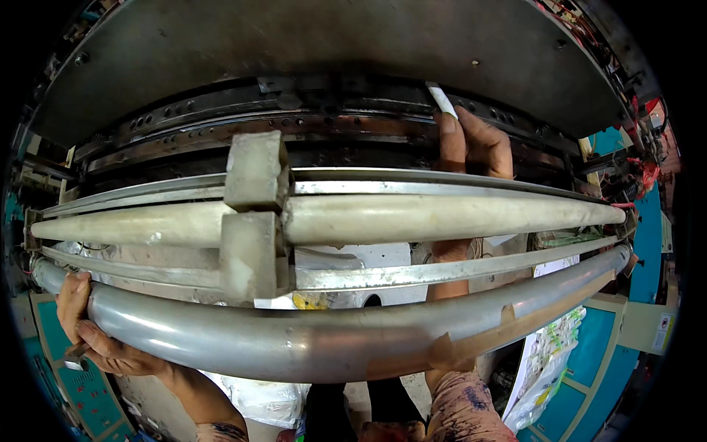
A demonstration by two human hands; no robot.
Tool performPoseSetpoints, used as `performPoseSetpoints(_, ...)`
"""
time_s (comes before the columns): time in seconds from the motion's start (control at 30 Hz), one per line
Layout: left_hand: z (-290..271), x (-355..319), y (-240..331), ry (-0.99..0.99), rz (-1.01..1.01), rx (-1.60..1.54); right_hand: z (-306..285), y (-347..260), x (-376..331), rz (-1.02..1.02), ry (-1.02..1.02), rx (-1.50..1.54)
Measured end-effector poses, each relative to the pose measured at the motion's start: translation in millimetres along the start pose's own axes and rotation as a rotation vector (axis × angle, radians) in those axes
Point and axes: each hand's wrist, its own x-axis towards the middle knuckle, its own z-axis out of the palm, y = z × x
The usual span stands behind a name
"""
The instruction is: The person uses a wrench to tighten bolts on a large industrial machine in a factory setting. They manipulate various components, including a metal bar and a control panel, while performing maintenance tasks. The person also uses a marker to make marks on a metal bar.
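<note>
A smooth grey metal roller (191,324) spans the near side, with brown tape along its right part. My left hand (110,342) is closed round the roller's left end. A small metal piece (76,359) shows beside its lower fingers; whether the hand holds it I cannot tell. My right arm passes beneath the rollers to the far side. There my right hand (482,144) pinches a short white stick (442,99), its tip against the dark machine bar (368,129). Part of the right forearm is hidden behind the rollers and rails.
A cream roller (412,217) runs between thin metal rails (420,276), with two pale blocks (254,173) at its middle. Beyond hangs a large dark metal plate (317,40). White plastic bags (265,398) lie below, and teal cabinets (589,350) flank the machine.
</note>
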Motion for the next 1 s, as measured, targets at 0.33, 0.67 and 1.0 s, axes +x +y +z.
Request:
performPoseSetpoints(0.33, 0, 5, 5, -0.045, 0.063, 0.016, -11, -6, 2, -0.124, -0.073, -0.120)
performPoseSetpoints(0.67, 3, 9, 16, -0.028, 0.027, -0.043, -14, 3, 13, 0.032, -0.135, 0.009)
performPoseSetpoints(1.0, 5, 2, 12, -0.017, -0.025, -0.065, -22, 4, 11, 0.133, -0.190, 0.120)
